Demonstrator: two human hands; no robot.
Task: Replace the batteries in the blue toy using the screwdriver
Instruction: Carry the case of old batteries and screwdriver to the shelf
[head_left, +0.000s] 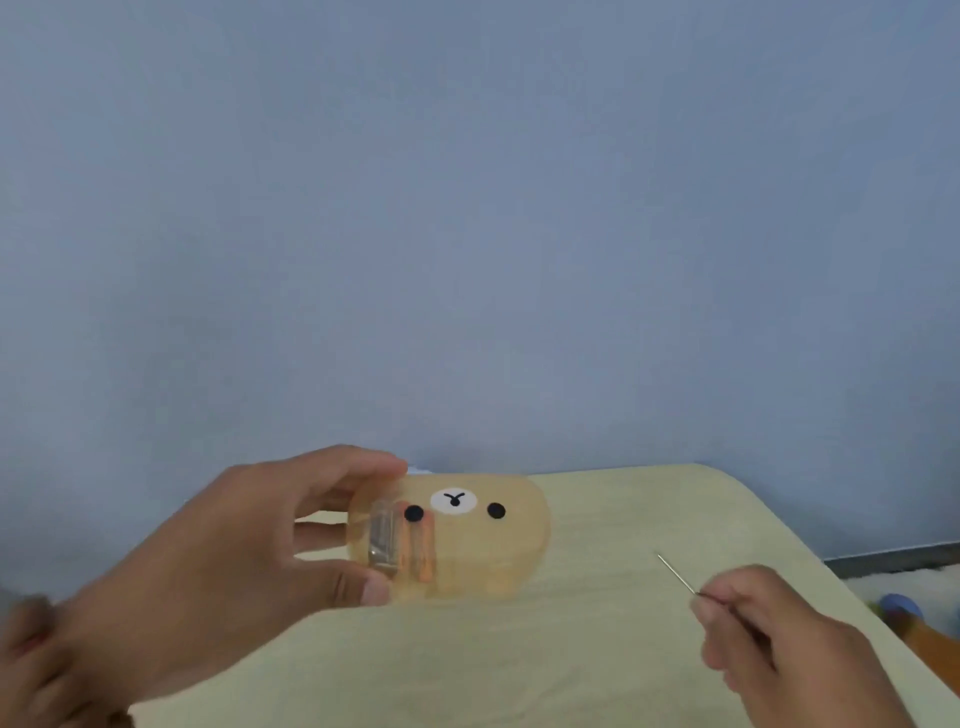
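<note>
A translucent amber box (483, 540) with a bear face printed on its lid sits on the pale yellow table (597, 649). Batteries (402, 545) show through its left end, silver and orange. My left hand (234, 561) grips that left end, thumb at the near side and fingers over the far side. My right hand (779, 639) pinches a thin metal screwdriver (675, 574), whose shaft points up and left above the table, apart from the box. No blue toy is clearly visible.
A plain blue-grey wall fills the upper view. The table's rounded far right corner (727, 478) drops to a floor with white fluffy material (904, 582) and a blurred blue object (901, 608). A blurred shape lies at the bottom left edge (31, 649).
</note>
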